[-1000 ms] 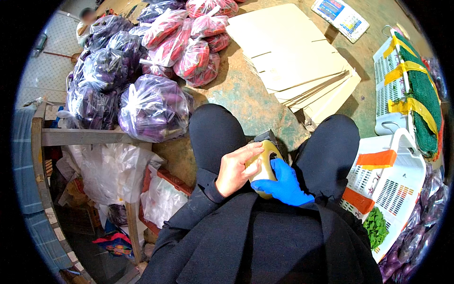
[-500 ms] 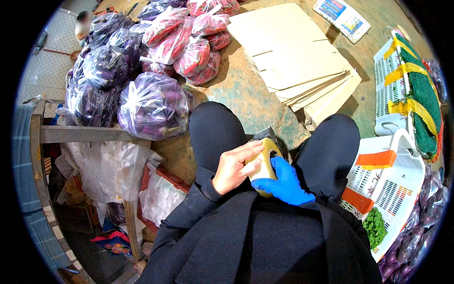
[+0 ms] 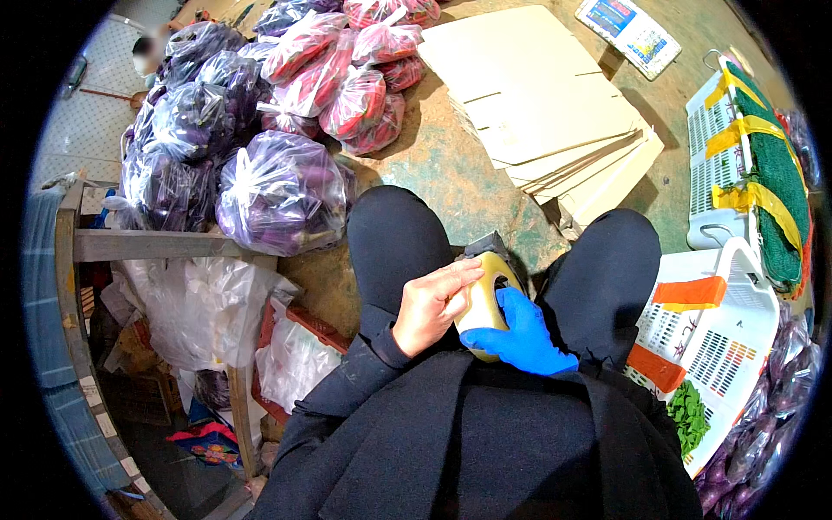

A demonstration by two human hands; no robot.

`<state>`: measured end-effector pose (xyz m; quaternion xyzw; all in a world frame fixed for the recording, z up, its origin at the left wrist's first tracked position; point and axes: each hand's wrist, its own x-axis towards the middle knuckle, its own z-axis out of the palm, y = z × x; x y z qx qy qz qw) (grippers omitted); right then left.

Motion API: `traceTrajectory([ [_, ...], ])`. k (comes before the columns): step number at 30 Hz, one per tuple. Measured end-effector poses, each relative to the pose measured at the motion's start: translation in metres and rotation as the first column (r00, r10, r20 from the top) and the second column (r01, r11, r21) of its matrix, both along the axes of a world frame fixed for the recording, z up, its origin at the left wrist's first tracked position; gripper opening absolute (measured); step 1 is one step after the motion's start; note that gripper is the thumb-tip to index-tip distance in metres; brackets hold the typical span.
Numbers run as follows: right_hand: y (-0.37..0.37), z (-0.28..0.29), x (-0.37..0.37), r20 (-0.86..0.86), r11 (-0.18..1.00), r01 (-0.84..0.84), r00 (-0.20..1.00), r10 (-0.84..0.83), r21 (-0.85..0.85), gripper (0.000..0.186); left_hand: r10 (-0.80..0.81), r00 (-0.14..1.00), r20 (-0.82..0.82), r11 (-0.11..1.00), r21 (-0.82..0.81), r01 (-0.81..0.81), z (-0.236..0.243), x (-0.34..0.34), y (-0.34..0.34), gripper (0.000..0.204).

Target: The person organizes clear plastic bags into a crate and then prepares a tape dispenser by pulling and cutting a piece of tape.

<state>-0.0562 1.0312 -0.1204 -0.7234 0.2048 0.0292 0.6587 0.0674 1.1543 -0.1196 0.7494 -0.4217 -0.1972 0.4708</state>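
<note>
A thick roll of yellowish packing tape (image 3: 479, 318) stands tilted between my knees, with a grey and black piece that looks like a tape dispenser (image 3: 487, 245) at its far end. My right hand (image 3: 530, 338), in a blue glove, grips the roll from the right and the near side, with its thumb across the near part and other fingers at the dark core opening. My bare left hand (image 3: 429, 308) lies against the roll's left side. Its forefinger reaches over the top edge, and the other fingers are curled in; their tips are partly hidden.
Ahead lies a stack of flat cardboard (image 3: 537, 95), with a scale (image 3: 628, 35) beyond. Bagged eggplants (image 3: 282, 195) and bagged red vegetables (image 3: 355, 104) are piled front left, near a wooden frame (image 3: 156, 246). White baskets (image 3: 737, 312) stand right, one holding green leaves (image 3: 687, 416). A person (image 3: 146, 56) is far left.
My left hand's fingers have curled in more and drawn back slightly to the left along the roll. My right hand and the tape roll stay nearly in place.
</note>
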Motion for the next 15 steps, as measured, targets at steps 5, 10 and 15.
traceTrajectory([
  [5, -0.001, 0.004, 0.002, -0.046, 1.000, 0.000, 0.999, 0.000, 0.001, 0.056, -0.012, 0.997, -0.070, 1.000, -0.017, 0.011, 0.006, 0.003, -0.001, 0.027],
  [10, 0.001, -0.005, 0.001, -0.014, 1.000, 0.002, 1.000, -0.002, 0.017, 0.055, -0.035, 0.998, -0.060, 0.999, -0.010, 0.035, 0.005, 0.005, -0.001, 0.028],
  [15, 0.001, -0.006, 0.001, 0.006, 1.000, 0.007, 1.000, -0.007, 0.000, 0.056, -0.023, 1.000, -0.020, 1.000, -0.020, 0.023, -0.002, 0.003, 0.002, 0.029],
])
